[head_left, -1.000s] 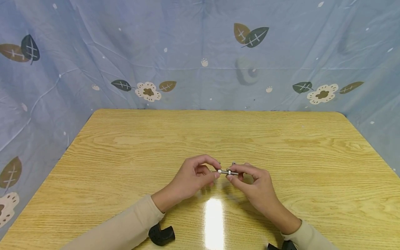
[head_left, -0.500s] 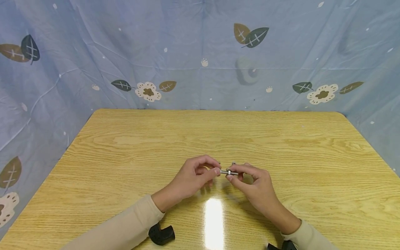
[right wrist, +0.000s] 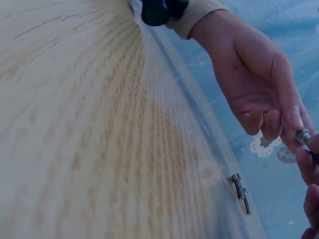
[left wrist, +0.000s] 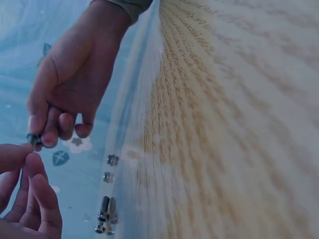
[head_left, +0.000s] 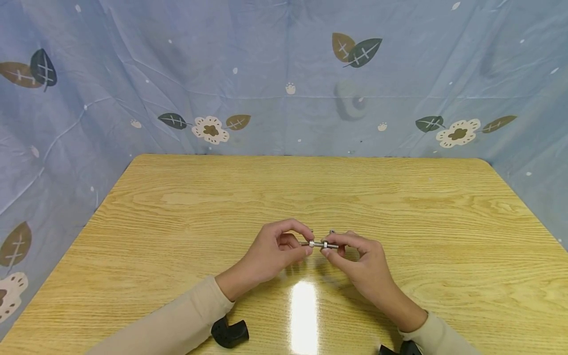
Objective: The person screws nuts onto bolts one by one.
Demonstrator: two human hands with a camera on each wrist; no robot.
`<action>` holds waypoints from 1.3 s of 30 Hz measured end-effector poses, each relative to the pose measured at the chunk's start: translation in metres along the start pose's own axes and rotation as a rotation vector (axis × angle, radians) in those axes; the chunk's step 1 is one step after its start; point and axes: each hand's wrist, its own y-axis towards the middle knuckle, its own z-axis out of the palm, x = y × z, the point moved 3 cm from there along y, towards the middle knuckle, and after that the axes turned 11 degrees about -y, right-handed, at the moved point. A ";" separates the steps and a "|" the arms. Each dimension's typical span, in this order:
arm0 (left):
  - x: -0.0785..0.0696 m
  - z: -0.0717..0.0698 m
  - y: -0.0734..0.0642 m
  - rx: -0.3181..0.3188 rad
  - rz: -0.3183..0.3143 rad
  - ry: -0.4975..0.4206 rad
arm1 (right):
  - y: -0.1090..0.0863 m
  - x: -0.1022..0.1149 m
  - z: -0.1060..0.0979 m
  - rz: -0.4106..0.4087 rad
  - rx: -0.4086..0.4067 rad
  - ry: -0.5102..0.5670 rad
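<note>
Near the table's middle both hands hold one slim metal bolt (head_left: 318,244) level above the tabletop. My left hand (head_left: 270,252) pinches a thicker silver part (head_left: 311,243) of it between thumb and index finger; a thin end shows left of those fingertips. On its right part sits a nut (head_left: 326,244), pinched by the thumb and index finger of my right hand (head_left: 366,264). Behind the hands lie loose metal pieces: a small nut (head_left: 332,231), and socket-head bolts (right wrist: 237,185) seen in the right wrist view. Fingers hide part of the bolt's left end.
The wood-grain table (head_left: 177,207) spreads around the hands, with a blue patterned curtain (head_left: 275,59) behind it. A black curved piece (head_left: 229,334) is by the left sleeve, and another black part (head_left: 401,348) by the right cuff. Metal nuts (left wrist: 108,177) stand out in the left wrist view.
My left thumb rolled up over the silver part half a second ago, covering it, and is now back down, so it shows again. The right hand stays put with the nut.
</note>
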 end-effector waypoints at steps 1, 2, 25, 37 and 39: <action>0.000 0.000 0.000 0.000 -0.001 0.001 | 0.000 0.000 0.000 -0.003 -0.002 -0.002; -0.001 0.000 0.000 0.002 -0.002 -0.001 | 0.000 0.000 0.000 -0.004 -0.005 -0.004; 0.000 0.000 0.000 -0.004 -0.022 0.009 | -0.001 0.001 0.000 -0.012 -0.008 0.003; 0.000 0.000 0.001 0.010 -0.040 -0.027 | -0.001 0.001 0.000 0.000 -0.010 0.007; 0.000 0.001 0.001 0.012 -0.032 -0.027 | -0.001 0.001 0.000 0.002 -0.008 0.006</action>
